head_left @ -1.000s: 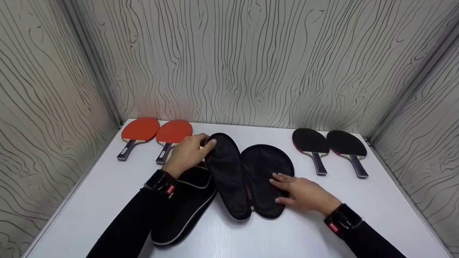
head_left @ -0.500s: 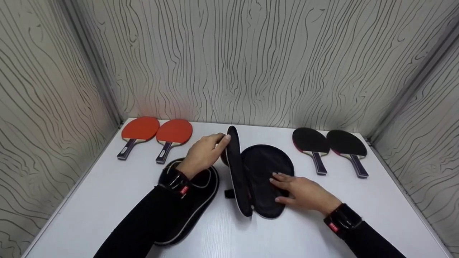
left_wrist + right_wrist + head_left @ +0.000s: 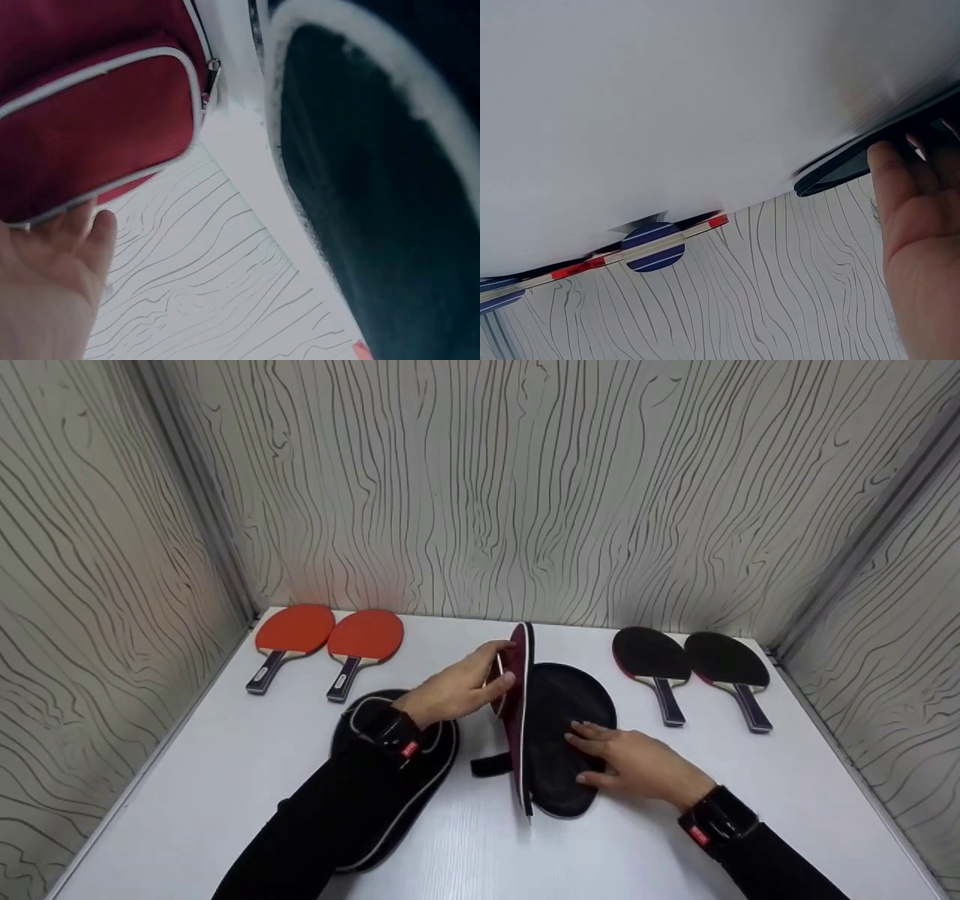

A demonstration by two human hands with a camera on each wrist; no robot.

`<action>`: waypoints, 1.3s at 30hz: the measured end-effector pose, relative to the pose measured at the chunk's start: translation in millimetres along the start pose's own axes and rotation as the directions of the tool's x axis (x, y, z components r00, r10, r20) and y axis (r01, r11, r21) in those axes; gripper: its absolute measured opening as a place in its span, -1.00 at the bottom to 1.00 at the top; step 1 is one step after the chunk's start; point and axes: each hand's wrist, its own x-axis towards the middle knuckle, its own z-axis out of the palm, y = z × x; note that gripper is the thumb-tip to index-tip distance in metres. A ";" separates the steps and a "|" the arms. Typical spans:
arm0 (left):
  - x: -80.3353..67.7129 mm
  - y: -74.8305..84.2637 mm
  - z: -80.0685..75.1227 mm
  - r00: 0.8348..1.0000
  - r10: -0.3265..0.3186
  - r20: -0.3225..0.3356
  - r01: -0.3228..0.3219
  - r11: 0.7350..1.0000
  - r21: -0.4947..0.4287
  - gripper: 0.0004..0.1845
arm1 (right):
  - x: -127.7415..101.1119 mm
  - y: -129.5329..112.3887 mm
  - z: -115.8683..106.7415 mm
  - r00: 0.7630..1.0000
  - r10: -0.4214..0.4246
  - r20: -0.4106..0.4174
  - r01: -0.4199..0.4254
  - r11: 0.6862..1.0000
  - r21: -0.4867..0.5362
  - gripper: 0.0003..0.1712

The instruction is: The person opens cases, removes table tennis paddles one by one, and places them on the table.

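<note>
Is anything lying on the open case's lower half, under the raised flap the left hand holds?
Yes: the right hand rests flat on the lower half, right under the raised flap that the left hand holds upright. No paddle lies inside.

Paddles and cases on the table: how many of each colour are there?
Red paddles: 2
Black paddles: 2
Black case, closed, under the left arm: 1
Red case, half open, held by both hands: 1
Total: 6
</note>
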 end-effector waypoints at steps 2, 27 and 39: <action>3.3 -0.4 2.6 0.998 0.017 0.055 -0.017 1.000 0.005 -0.05 | 0.2 0.5 -0.5 1.000 0.004 0.004 -0.004 1.000 0.013 -0.22; 41.9 18.1 45.7 0.997 0.011 0.071 -0.033 0.945 0.324 0.31 | -16.9 24.1 -14.7 0.999 -0.046 -0.014 0.047 0.998 0.043 -0.38; 54.0 27.2 59.0 0.988 0.046 0.147 -0.105 0.899 0.425 0.08 | -39.4 33.7 -38.0 0.983 -0.041 -0.177 0.035 0.999 -0.038 -0.65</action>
